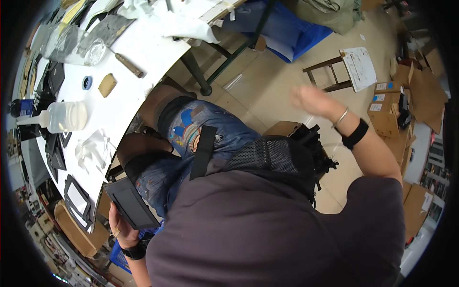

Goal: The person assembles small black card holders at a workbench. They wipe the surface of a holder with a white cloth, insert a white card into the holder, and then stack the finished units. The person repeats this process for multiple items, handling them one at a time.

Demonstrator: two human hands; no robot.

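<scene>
Low at the person's left side, the left hand (122,228) grips a dark flat rectangular frame (131,203) by its lower edge, fingers wrapped behind it and thumb in front, so its face tilts up just below the edge of the white table (143,52). Out to the right, the right hand (313,99) is raised over the floor with fingers spread and blurred, holding nothing, above a cardboard box of black parts (311,138). Similar dark frames (76,196), a squeeze bottle (64,117) and white wipes (93,150) lie on the table, near the left hand.

One squeeze bottle (60,116), one tape roll (87,82), two hands (122,228).
</scene>
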